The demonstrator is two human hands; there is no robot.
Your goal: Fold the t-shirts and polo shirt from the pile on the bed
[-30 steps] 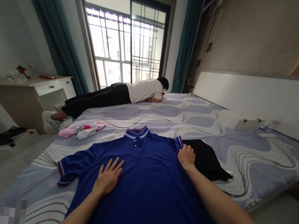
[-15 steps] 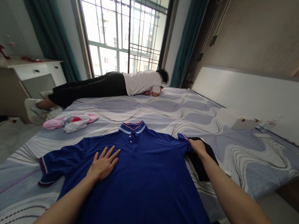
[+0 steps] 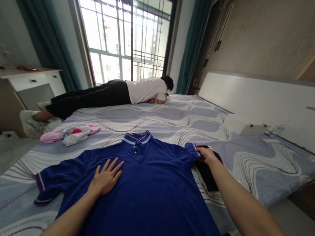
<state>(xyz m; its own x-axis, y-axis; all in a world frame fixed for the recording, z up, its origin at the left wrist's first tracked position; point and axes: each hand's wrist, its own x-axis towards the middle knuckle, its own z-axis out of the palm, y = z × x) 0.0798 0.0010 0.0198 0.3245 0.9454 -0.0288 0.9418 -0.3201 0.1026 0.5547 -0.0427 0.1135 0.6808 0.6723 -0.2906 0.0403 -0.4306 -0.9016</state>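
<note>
A blue polo shirt (image 3: 147, 194) lies spread front side up on the patterned bed (image 3: 187, 114), its collar pointing away from me. My left hand (image 3: 106, 177) rests flat on the left part of the chest, fingers spread. At the right sleeve, my right hand (image 3: 205, 155) pinches the striped cuff between thumb and fingers. The left sleeve lies stretched out to the side. Beneath my right hand and forearm is a black cloth item (image 3: 209, 175), partly covered.
A person (image 3: 146, 89) in a white top lies across the far side of the bed. Pink and white clothing (image 3: 71, 133) sits at the left. A white box (image 3: 245, 125) and a clear bottle (image 3: 279, 128) are near the headboard (image 3: 264, 97). A cabinet (image 3: 34, 82) stands far left.
The view has shifted slightly. My right hand still has the sleeve cuff, which is pulled a little straighter. My left hand stays flat on the shirt.
</note>
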